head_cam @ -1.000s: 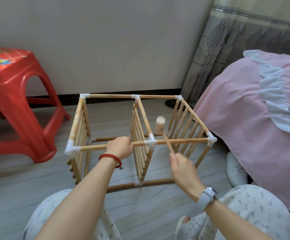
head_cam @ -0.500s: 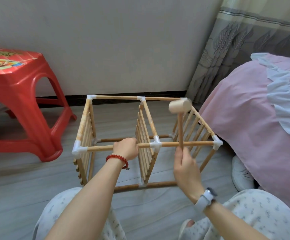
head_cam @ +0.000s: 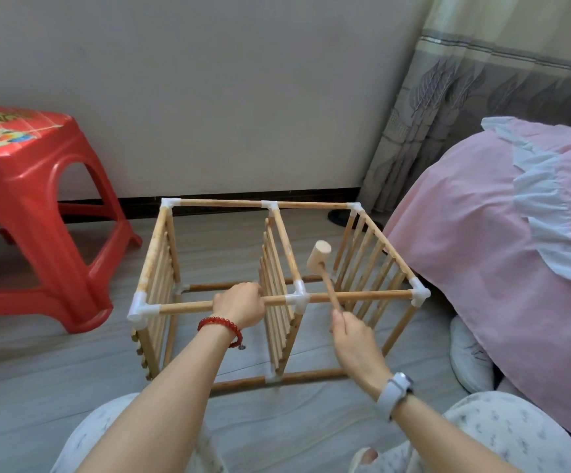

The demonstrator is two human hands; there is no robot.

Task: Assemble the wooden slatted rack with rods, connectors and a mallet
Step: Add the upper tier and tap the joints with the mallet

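The wooden slatted rack [head_cam: 161, 254] stands on the floor in front of me, its rods joined by white connectors. My left hand [head_cam: 241, 303] grips the near top rod [head_cam: 362, 296], just left of the middle white connector [head_cam: 299, 298]. My right hand [head_cam: 354, 339] holds the handle of a small wooden mallet [head_cam: 318, 257]. The mallet head hangs tilted above the rack, a little beyond and to the right of that middle connector. Three slatted panels stand upright at the left, middle and right of the rack.
A red plastic stool [head_cam: 34, 213] stands to the left. A bed with a pink cover [head_cam: 502, 240] lies at the right, close to the rack's right side, with a white shoe [head_cam: 470, 360] below it. The wall and a curtain [head_cam: 465, 97] are behind. My knees are at the bottom.
The mallet head was low near the middle connector, then raised upright over the far right corner, and has now come down and leftward toward the middle connector. My left hand kept its grip.
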